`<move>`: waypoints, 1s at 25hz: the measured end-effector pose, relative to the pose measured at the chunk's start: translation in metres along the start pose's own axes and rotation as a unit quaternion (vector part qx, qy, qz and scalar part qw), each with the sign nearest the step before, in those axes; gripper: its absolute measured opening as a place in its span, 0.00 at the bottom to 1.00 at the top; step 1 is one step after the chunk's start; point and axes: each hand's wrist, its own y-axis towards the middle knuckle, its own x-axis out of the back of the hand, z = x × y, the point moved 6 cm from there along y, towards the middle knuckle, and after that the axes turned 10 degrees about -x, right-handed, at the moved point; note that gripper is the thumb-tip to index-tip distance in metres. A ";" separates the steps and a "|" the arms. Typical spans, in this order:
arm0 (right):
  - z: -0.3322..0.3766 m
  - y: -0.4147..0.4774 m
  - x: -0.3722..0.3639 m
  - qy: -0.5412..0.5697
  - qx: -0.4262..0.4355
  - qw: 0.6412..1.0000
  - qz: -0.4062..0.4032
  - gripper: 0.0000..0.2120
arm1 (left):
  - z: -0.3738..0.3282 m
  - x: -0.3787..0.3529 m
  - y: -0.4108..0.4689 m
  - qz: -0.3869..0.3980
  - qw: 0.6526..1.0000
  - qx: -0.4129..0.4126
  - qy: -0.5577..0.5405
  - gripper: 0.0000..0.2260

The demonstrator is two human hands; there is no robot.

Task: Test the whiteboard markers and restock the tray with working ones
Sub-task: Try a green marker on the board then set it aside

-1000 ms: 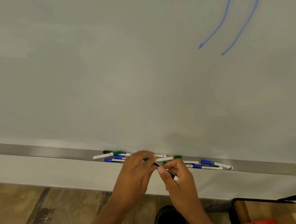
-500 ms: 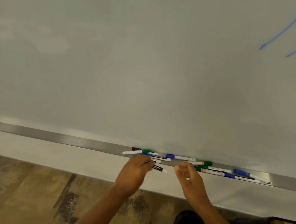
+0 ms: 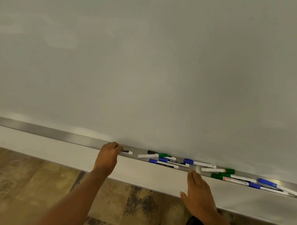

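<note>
A second ago both hands held the black marker (image 3: 127, 152). Now the left hand (image 3: 108, 156) alone lays it in the tray (image 3: 51, 133) at lower centre, just left of the other markers (image 3: 172, 162), so it is probably tested and being sorted. The left fingers (image 3: 117, 147) curl round its end. The right hand (image 3: 199, 193) is flat and empty, fingertips near the tray's front edge.

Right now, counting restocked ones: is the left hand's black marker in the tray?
In: the black marker lies flat in the tray, one end gripped by the left hand.

Markers (image 3: 168, 162) in tray (image 3: 51, 133) under whiteboard (image 3: 149, 58); floor (image 3: 19, 181) below
</note>
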 end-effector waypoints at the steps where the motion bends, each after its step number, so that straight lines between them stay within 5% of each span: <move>1: 0.002 0.001 -0.003 -0.012 -0.004 1.000 0.002 0.41 | 0.005 -0.003 0.003 0.007 1.000 0.004 0.003 0.18; 18: 0.014 0.002 -0.005 -0.014 -0.072 0.997 -0.014 0.39 | 0.028 -0.037 0.003 0.066 0.998 0.000 -0.015 0.23; 25: 0.019 0.004 -0.004 -0.012 -0.089 0.996 -0.013 0.38 | -0.017 -0.041 0.021 0.021 0.997 0.004 -0.074 0.05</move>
